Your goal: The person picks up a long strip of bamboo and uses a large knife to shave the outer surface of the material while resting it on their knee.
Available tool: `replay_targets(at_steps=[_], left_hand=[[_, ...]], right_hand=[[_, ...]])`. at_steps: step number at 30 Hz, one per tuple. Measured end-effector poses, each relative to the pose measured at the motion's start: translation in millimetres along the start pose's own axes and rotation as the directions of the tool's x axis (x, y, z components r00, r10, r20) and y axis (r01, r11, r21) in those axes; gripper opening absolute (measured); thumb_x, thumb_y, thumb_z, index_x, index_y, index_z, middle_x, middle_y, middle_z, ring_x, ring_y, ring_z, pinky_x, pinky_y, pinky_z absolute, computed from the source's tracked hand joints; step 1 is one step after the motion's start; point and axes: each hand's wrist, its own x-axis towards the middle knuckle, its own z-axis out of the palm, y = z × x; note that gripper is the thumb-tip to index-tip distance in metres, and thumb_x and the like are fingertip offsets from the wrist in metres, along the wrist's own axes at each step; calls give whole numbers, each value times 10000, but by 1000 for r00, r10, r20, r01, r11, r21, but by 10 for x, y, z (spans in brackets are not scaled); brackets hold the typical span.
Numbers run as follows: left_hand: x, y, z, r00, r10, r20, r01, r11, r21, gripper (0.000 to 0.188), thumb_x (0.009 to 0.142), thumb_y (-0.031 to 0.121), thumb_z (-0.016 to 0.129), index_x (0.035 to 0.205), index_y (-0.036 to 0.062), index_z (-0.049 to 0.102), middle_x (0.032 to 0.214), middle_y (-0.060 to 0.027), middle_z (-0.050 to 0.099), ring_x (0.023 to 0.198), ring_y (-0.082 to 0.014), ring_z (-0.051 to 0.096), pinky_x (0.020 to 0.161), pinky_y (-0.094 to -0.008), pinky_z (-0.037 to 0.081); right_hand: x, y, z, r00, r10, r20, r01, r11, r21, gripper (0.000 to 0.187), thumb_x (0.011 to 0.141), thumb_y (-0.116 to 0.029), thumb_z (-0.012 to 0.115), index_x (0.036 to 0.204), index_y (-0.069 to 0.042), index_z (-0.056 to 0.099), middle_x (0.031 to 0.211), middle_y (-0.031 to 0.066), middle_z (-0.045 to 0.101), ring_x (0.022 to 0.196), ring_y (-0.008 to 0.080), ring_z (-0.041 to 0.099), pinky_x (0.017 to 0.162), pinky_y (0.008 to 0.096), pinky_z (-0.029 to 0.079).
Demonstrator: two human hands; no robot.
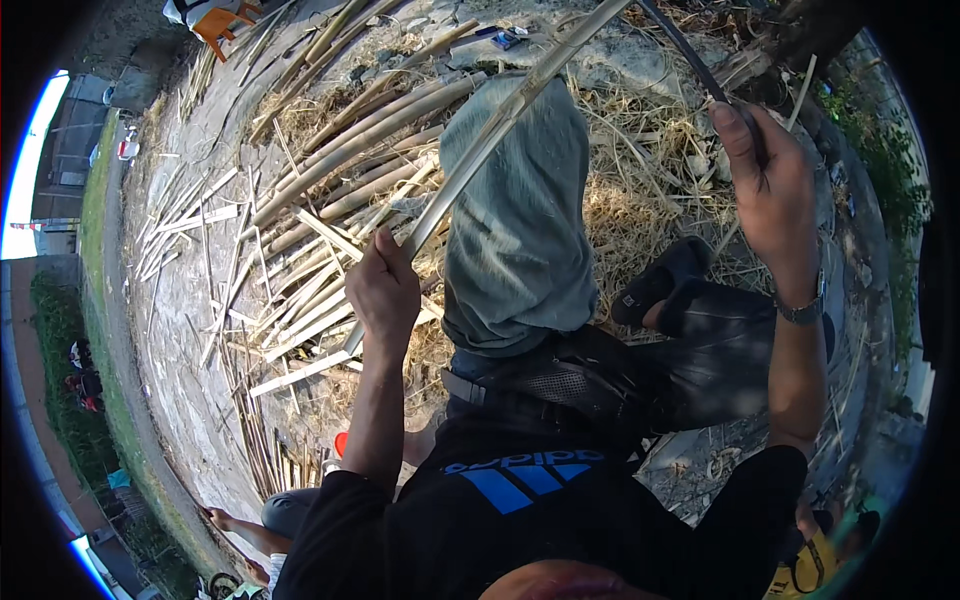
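Observation:
My left hand [385, 290] is closed around a long, pale split-bamboo strip [500, 120]. The strip slants up and to the right across the cloth-covered knee and runs out of the top of the view; its lower end shows below my hand. In my raised right hand [770, 190] is a narrow, dark, curved tool [700, 65], whose far end reaches the top edge near the strip. Whether the two touch there cannot be made out. A worn grey-green cloth [520, 220] covers my knee beneath the strip.
Bamboo poles [370, 130] and split strips [310, 320] lie heaped to the left. Shavings [640, 180] cover the ground around my knee. An orange chair [220, 28] stands far left. Other people's limbs [245, 530] show at lower left, and a person in yellow [805, 565] at lower right.

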Motion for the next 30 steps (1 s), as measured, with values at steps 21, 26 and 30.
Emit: replay_targets(at_steps=[21, 26, 30], left_hand=[[-602, -561, -360, 986, -72, 148, 65, 997, 51, 266, 1029, 126, 605, 818, -33, 644, 666, -87, 643, 619, -101, 570, 576, -284, 448], [-491, -281, -318, 958, -52, 282, 75, 995, -69, 498, 1088, 323, 511, 703, 11, 558, 580, 45, 434, 554, -55, 355, 504, -273, 271], [-464, -361, -319, 923, -129, 363, 192, 970, -145, 586, 1088, 420, 484, 631, 55, 518, 540, 60, 405, 510, -43, 325, 476, -285, 223]], right_hand=[[-477, 452, 923, 930, -333, 157, 368, 870, -329, 470, 947, -559, 632, 930, -91, 586, 631, 59, 634, 522, 233, 654, 480, 370, 519], [-296, 514, 905, 961, -244, 132, 269, 936, -226, 469, 980, -554, 589, 929, -90, 631, 555, 65, 619, 527, 241, 681, 502, 391, 560], [-428, 162, 991, 937, -264, 230, 277, 960, -30, 433, 967, -549, 608, 951, -121, 672, 610, 53, 658, 555, 230, 681, 532, 393, 548]])
